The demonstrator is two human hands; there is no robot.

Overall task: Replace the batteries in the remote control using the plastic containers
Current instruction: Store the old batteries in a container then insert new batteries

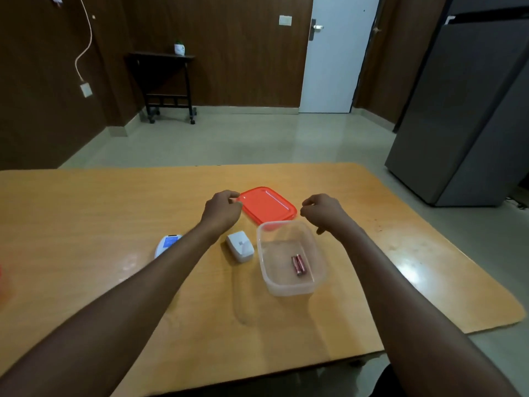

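Reaching forward, my left hand (221,209) pinched the near-left edge of the red lid (267,205), fingers curled together on its rim. My right hand (322,210) hovered just right of the lid, fingers loosely curled, holding nothing that I could see. Nearer me than both sets of fingertips stood the clear container (290,257), open, with two batteries (298,264) lying side by side inside. A white cover (240,246) lay below the left fingers; the remote (167,244), partly hidden by my left forearm, lay further left on the table (100,213).
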